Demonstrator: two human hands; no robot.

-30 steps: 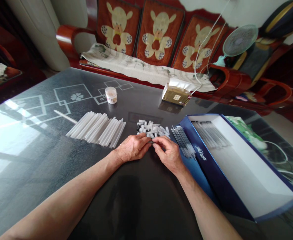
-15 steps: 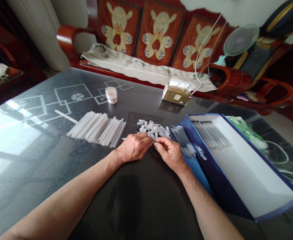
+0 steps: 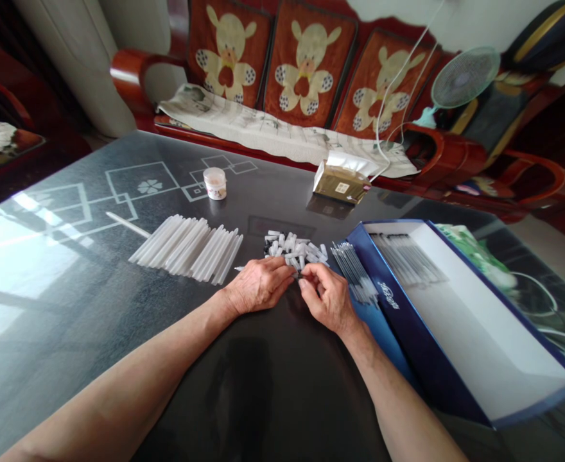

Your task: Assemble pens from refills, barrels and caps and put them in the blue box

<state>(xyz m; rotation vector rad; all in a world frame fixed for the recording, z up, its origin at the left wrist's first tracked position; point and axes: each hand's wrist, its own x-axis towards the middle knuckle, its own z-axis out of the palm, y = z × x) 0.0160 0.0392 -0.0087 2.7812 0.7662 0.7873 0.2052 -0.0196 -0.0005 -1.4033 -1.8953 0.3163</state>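
Note:
My left hand [image 3: 262, 283] is closed around a slim pen [image 3: 239, 268], mostly hidden in the fingers; its narrow light end pokes out on the left. Facing it, my right hand [image 3: 329, 294] has thumb and forefinger pinched at a small dark piece [image 3: 300, 276] by the pen's other end. Just beyond the fingertips lies a pile of white and black pen caps [image 3: 289, 246]. Clear white pen barrels [image 3: 186, 249] are lined up to the left. To the right, a bunch of pen refills [image 3: 354, 273] rests on the blue box lid.
A long open blue box [image 3: 485, 333] with more refills [image 3: 408, 256] inside stands at the right. Farther back are a small tub [image 3: 214, 184] and a tissue pack [image 3: 341, 179]. A green-and-white bag [image 3: 475, 253] and white cables lie behind the box.
My right fingers have drawn slightly right, away from the left hand, and the small dark piece now shows between the hands. My left hand stays nearly in place.

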